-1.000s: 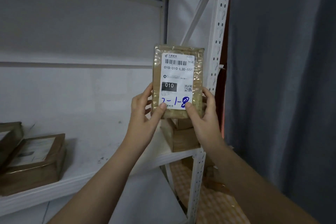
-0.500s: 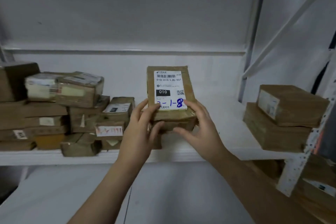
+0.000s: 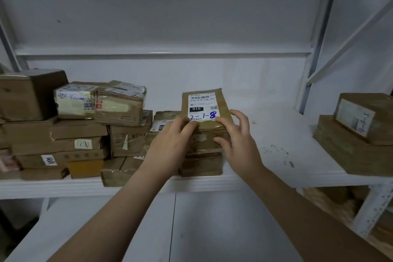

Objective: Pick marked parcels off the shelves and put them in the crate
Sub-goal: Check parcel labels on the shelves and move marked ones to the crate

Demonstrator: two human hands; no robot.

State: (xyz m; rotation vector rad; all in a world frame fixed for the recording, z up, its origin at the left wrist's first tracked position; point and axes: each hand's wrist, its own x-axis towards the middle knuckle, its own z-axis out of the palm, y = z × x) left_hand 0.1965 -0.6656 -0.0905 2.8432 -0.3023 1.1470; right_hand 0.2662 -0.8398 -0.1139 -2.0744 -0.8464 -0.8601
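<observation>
I see the flat brown cardboard parcel (image 3: 204, 108) atop a shelved stack of brown boxes (image 3: 202, 161); left hand (image 3: 170, 142) pinches its near edge; right hand (image 3: 240, 142) splays its fingers, grip unclear; uneven lifting could topple that stack.

Dim, flat, cool light, source unseen. Soft shadows between parcel stacks (image 3: 80, 144). Slight blur; top parcel (image 3: 204, 105) print smeared. Wide-angle distortion bends shelf uprights (image 3: 319, 38) at edges.

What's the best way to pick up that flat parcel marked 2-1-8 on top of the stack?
Probably by its two near corners, coming from the front. The parcel marked 2-1-8 lies flat atop the stack with its near edge facing out, so thumbs go on top and fingers underneath.
</observation>
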